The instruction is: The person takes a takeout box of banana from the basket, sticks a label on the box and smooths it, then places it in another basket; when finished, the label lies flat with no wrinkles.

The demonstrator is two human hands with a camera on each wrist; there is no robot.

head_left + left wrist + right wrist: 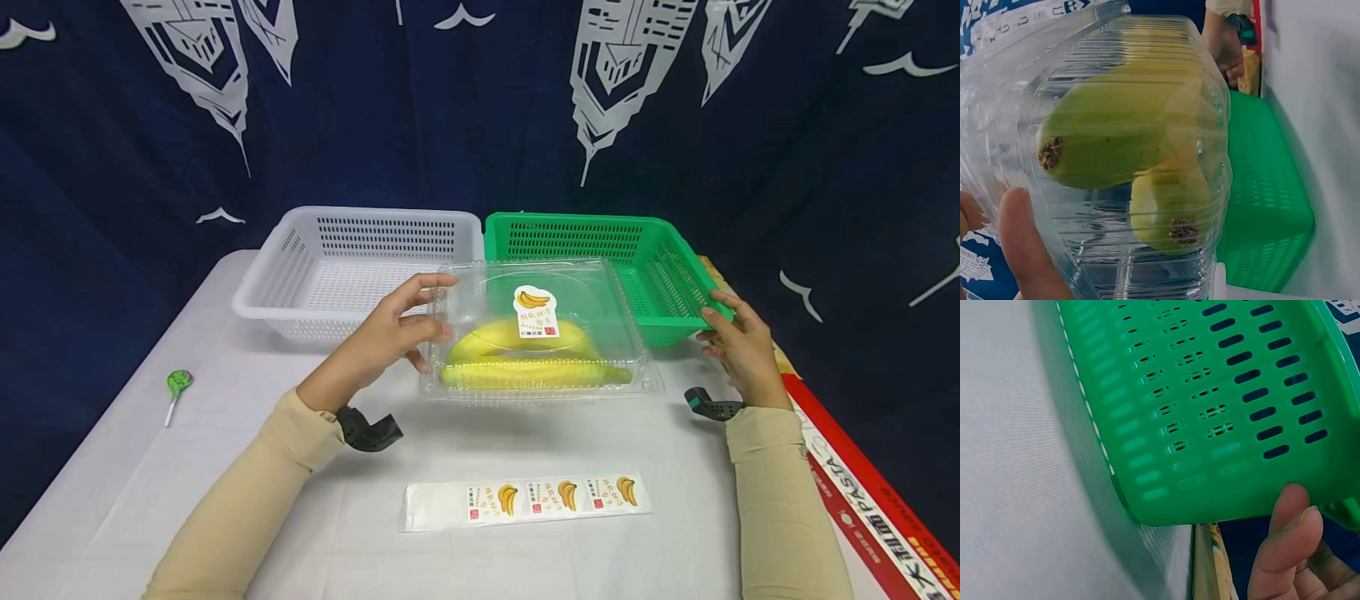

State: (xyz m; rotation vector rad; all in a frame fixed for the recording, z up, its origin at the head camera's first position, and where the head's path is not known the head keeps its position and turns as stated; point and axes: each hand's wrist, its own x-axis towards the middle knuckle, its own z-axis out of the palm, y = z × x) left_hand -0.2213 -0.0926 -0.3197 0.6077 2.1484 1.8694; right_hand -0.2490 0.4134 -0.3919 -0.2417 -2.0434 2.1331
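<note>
My left hand [382, 337] grips the left edge of a clear plastic clamshell box [480, 300], held tilted above the table in front of the baskets. Bananas [525, 372] lie inside it; the left wrist view shows their cut stem ends [1050, 154] through the ribbed wall. A white banana label [536, 312] is stuck on the lid. At the front right corner of the green basket [652, 279], my right hand [742, 346] pinches the rim. In the right wrist view, the thumb and fingers [1288, 550] meet that corner; part of the grip is hidden.
A white basket [300, 312] stands left of the green one. A strip of banana labels [525, 502] lies on the table [322, 533] at the front. A green lollipop [178, 382] lies at the left. Red and white pasta packaging [862, 483] runs along the right edge.
</note>
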